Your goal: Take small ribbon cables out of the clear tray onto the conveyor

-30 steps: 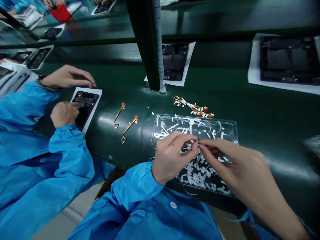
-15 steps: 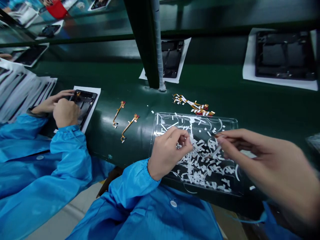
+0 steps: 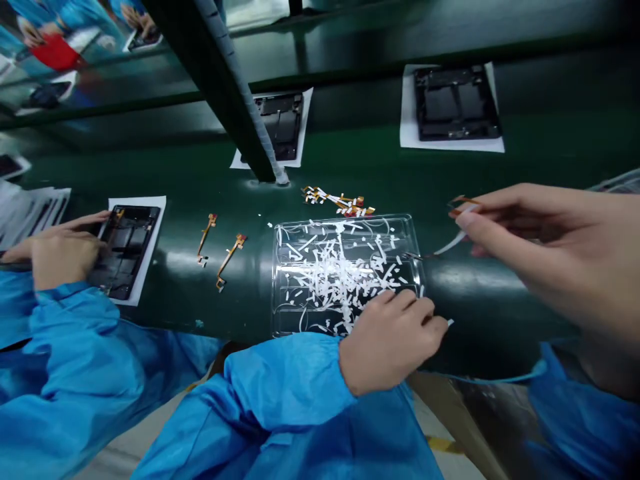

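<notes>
My right hand [image 3: 540, 247] is raised to the right of the clear plastic tray [image 3: 416, 250], its thumb and fingers pinching a small orange flex cable [image 3: 463, 201]. A thin white strip and what looks like tweezers stick out below those fingers. My left hand [image 3: 395, 337] rests curled over the tray's lower right edge, knuckles up; a tiny white scrap shows at its fingertips. Many white paper scraps [image 3: 345, 270] lie in the tray. Behind it sits a small pile of orange and white flex cables [image 3: 340, 201]. Two single flex cables [image 3: 233, 260] lie on the green surface left of the tray.
At the left, a co-worker's hands [image 3: 67, 257] touch a black device housing [image 3: 127, 250] on white paper. A slanted post [image 3: 225, 93] rises behind the tray. Two more housings [image 3: 457, 103] lie farther back. Stacked white sheets [image 3: 37, 213] stand at the far left.
The view has shifted to the right. My right hand has moved up and away from the tray, carrying the cable. My left hand has moved from above the scraps to the tray's lower right edge.
</notes>
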A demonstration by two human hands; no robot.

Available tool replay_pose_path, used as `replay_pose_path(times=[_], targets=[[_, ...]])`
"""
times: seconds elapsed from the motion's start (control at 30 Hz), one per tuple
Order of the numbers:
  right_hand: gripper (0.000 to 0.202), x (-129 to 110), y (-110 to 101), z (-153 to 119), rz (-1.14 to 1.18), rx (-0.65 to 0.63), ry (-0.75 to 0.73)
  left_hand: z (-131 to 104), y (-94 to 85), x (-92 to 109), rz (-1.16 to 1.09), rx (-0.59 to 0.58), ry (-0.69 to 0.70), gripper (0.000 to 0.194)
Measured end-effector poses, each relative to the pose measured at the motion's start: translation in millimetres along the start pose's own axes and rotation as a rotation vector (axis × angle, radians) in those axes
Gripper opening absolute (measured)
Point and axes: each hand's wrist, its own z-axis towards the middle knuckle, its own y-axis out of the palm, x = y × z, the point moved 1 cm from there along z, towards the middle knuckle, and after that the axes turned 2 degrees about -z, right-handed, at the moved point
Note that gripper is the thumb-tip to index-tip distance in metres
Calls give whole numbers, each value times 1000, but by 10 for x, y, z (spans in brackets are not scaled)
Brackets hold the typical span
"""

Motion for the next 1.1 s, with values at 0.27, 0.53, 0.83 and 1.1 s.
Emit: replay_pose_path(times=[0.27, 0.53, 0.83, 1.1], targets=[[18, 200, -169, -178, 40, 60, -24, 172, 406, 218, 178, -111, 107, 21], [25, 328, -288, -312, 80, 64, -1, -32, 463, 425, 195, -178, 312, 19], [28, 341, -291, -312, 74, 37, 57, -205, 419, 415, 38, 7, 388, 21], [36, 176, -34, -218, 199, -306, 65, -275, -203, -426, -357, 123, -275, 30]])
